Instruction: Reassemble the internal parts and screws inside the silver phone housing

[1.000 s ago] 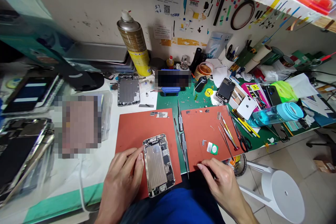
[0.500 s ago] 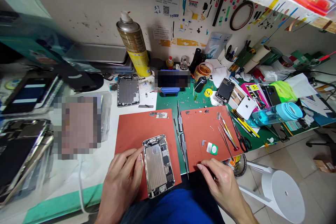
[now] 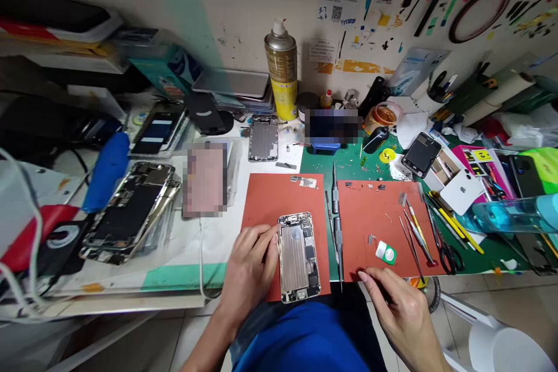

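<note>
An opened phone housing (image 3: 294,258) with its inner parts showing lies on the left red mat (image 3: 261,197). My left hand (image 3: 253,267) is closed at its upper left edge, thumb and fingers pinched on the rim. My right hand (image 3: 399,302) rests at the front edge of the right red mat (image 3: 361,215), thumb and index finger near each other; whether a small thing sits between them is too small to tell. Just beyond that hand are a small green and white container (image 3: 386,252) and a tiny metal part (image 3: 371,239). Screwdrivers (image 3: 337,226) lie between the mats.
Tweezers (image 3: 418,226) and black scissors (image 3: 449,256) lie at the right. A spray can (image 3: 281,72) stands at the back. Another opened phone (image 3: 131,209), a blue-handled tool (image 3: 107,171) and a white cable (image 3: 201,256) are on the left. A white stool (image 3: 505,346) stands at lower right.
The view has turned left, so the bench things appear further right and more of the left side shows. Both hands keep nearly the same places relative to the phone housing and mats.
</note>
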`<state>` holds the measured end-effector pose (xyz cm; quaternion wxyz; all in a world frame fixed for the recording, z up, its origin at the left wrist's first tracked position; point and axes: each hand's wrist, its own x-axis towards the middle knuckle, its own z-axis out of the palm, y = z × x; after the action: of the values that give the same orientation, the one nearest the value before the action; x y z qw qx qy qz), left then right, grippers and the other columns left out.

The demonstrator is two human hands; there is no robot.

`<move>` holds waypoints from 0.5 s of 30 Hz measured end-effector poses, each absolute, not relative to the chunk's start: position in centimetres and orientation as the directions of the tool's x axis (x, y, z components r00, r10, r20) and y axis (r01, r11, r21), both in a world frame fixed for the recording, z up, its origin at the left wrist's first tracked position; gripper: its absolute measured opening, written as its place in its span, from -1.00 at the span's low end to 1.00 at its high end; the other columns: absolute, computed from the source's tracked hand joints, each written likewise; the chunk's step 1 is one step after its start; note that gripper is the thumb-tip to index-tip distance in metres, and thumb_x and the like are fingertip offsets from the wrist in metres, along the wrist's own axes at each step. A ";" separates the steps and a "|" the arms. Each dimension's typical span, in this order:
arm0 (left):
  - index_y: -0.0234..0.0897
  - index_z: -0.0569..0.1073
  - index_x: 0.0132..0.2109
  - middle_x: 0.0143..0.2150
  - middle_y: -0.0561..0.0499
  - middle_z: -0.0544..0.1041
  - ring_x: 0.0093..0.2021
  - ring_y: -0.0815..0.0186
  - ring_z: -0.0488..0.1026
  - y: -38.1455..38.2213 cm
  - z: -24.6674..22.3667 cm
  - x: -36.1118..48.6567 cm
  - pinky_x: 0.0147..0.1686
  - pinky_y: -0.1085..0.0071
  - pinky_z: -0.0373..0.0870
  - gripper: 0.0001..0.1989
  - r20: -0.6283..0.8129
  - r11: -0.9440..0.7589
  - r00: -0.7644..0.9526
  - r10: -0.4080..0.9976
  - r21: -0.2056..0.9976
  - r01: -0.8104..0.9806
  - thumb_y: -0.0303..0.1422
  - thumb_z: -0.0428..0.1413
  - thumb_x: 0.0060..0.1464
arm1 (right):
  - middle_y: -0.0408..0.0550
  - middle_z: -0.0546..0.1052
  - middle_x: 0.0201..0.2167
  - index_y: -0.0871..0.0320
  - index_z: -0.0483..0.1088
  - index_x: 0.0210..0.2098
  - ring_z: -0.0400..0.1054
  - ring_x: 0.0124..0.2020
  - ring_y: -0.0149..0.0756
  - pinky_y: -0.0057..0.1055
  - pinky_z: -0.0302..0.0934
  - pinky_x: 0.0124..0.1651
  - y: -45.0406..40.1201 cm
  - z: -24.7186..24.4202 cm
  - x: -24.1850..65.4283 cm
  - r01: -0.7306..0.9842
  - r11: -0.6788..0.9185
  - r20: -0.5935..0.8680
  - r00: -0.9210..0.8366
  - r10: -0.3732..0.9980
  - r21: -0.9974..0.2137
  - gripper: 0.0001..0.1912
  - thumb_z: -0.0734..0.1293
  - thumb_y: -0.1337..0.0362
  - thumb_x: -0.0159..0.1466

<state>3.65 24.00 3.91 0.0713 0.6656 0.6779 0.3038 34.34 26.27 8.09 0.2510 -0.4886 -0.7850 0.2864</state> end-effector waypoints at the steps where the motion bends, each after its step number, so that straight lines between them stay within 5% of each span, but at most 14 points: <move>1: -0.21 0.51 0.19 -0.08 -0.07 0.54 -0.08 0.18 0.51 24.0 3.9 3.6 0.00 0.21 0.50 -0.70 0.306 -0.070 -0.104 0.946 0.508 0.859 -0.49 0.03 0.42 | -0.08 0.64 -0.31 0.07 0.53 -0.07 0.61 -0.35 -0.25 -0.37 0.41 -0.29 26.3 8.1 34.3 0.621 0.361 0.118 -0.396 0.910 -0.696 -0.82 0.27 0.24 0.56; 8: -0.26 0.48 0.20 -0.06 -0.09 0.53 -0.08 0.18 0.49 24.0 3.4 3.0 0.03 0.19 0.46 -0.70 0.369 -0.149 -0.036 0.929 0.462 0.874 -0.51 0.06 0.40 | -0.11 0.63 -0.34 0.08 0.52 -0.15 0.57 -0.36 -0.27 -0.35 0.34 -0.27 25.9 8.2 34.3 0.663 0.285 0.059 -0.341 0.938 -0.692 -0.81 0.28 0.27 0.56; 15: -0.24 0.47 0.23 -0.06 -0.14 0.55 -0.11 0.07 0.50 24.5 3.0 2.9 0.07 0.05 0.44 -0.68 0.425 -0.207 0.021 0.905 0.396 0.894 -0.45 0.06 0.40 | -0.01 0.63 -0.22 0.12 0.53 0.00 0.56 -0.25 -0.23 -0.35 0.36 -0.15 26.0 8.7 34.9 0.685 0.206 0.074 -0.217 0.973 -0.699 -0.77 0.22 0.31 0.57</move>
<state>2.89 24.46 2.99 0.0086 0.7145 0.6296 0.3049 34.91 26.02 8.74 0.2637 -0.5675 -0.7304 0.2738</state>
